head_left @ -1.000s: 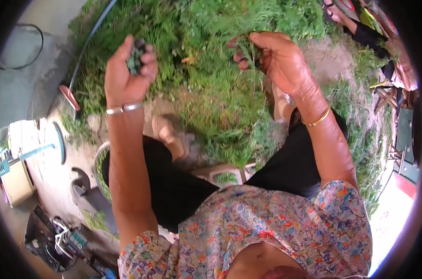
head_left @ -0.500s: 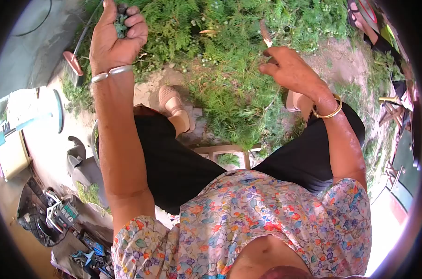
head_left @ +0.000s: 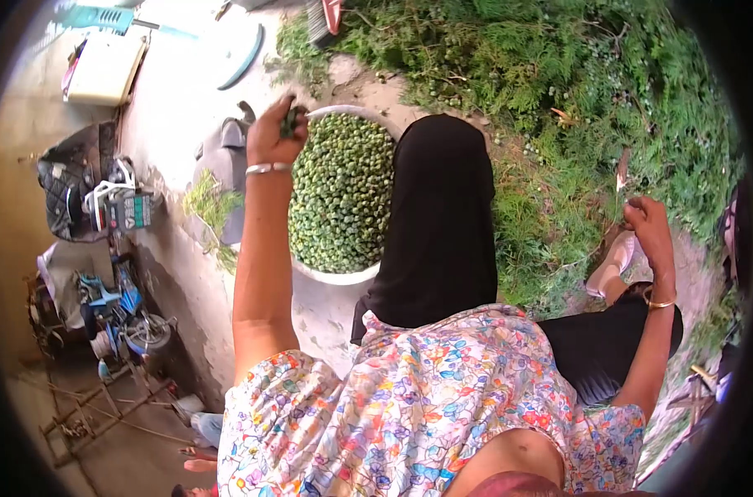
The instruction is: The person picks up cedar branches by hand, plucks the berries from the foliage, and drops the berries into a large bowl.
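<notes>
My left hand [head_left: 277,137] is closed around a clump of small green cypress cones [head_left: 290,123], held over the upper left rim of a wide pale basin [head_left: 343,278]. A heap of the same round green cones [head_left: 343,190] fills the basin beside my left leg. Out to the right, my right hand [head_left: 651,232] hangs above my shoe with its fingers curled in. Whether anything is between those fingers cannot be seen. Just beyond it, a broken stick [head_left: 622,170] with a pale end lies on the cut evergreen branches [head_left: 592,91].
A grey cloth-like thing [head_left: 220,161] and a green sprig [head_left: 210,203] lie left of the basin. Farther left are a dark bag [head_left: 74,186], a blue toy-like motorbike [head_left: 132,298] and a wooden frame [head_left: 78,406]. Another person's hand [head_left: 198,462] shows at lower left.
My view has turned left, bringing the basin of cones into sight. My left hand, still holding cones, has come to the basin's edge. My right hand's fingers are more curled.
</notes>
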`<state>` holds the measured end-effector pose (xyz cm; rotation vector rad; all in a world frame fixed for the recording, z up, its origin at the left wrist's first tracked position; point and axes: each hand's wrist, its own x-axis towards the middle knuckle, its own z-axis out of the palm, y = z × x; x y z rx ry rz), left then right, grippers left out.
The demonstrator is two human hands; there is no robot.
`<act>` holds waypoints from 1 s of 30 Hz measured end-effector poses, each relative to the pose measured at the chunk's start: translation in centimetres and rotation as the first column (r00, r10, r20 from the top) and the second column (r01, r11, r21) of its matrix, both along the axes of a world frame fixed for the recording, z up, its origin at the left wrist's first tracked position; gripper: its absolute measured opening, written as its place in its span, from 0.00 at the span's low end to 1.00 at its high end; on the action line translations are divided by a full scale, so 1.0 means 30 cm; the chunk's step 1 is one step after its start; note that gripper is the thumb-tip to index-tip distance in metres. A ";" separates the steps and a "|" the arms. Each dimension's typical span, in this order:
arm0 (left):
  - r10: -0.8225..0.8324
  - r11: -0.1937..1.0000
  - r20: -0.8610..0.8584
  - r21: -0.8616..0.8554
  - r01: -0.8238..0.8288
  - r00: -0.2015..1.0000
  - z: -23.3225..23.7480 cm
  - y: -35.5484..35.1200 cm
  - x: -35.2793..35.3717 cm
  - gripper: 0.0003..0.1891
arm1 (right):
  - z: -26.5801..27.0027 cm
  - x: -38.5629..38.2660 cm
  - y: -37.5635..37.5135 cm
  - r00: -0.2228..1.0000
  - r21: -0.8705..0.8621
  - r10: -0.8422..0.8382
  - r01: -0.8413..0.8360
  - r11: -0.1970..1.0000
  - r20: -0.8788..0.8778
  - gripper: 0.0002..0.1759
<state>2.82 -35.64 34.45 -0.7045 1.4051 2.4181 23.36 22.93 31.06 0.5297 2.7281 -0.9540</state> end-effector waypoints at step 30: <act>-0.893 -0.189 0.203 -0.979 0.075 0.400 -0.263 -0.182 -0.256 0.06 | 0.246 0.054 -0.004 0.998 0.193 -0.070 0.068 0.979 0.003 0.21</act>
